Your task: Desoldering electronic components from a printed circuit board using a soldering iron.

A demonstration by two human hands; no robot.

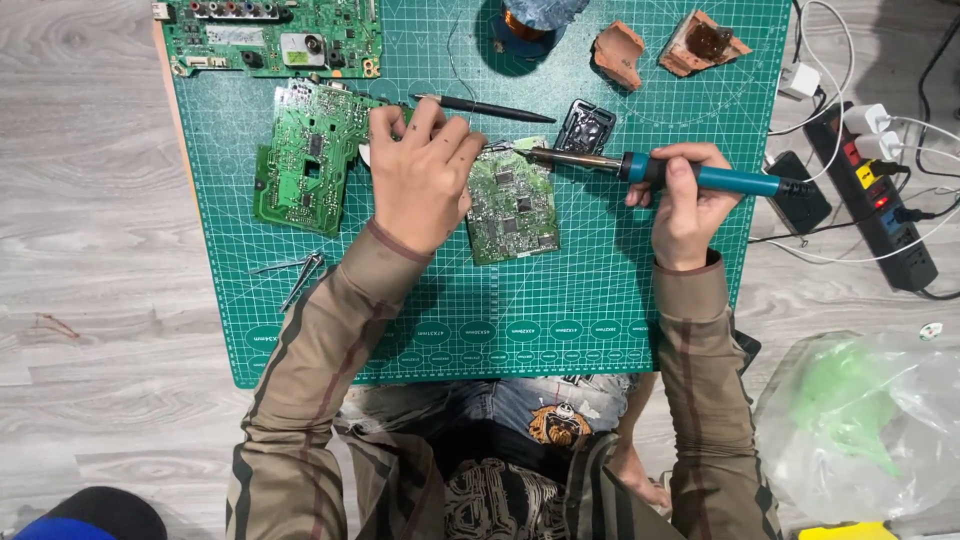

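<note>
Two hands work over a small green circuit board (pixel 513 208): left hand (pixel 420 175) fingers (pixel 455 140) together at its upper-left edge, right hand (pixel 688 205) fingers clamped on a blue-handled soldering iron (pixel 660 172).

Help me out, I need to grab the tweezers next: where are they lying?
In the head view, the tweezers lie on the green cutting mat near its left edge, just below the larger circuit board and beside the left forearm.
</note>
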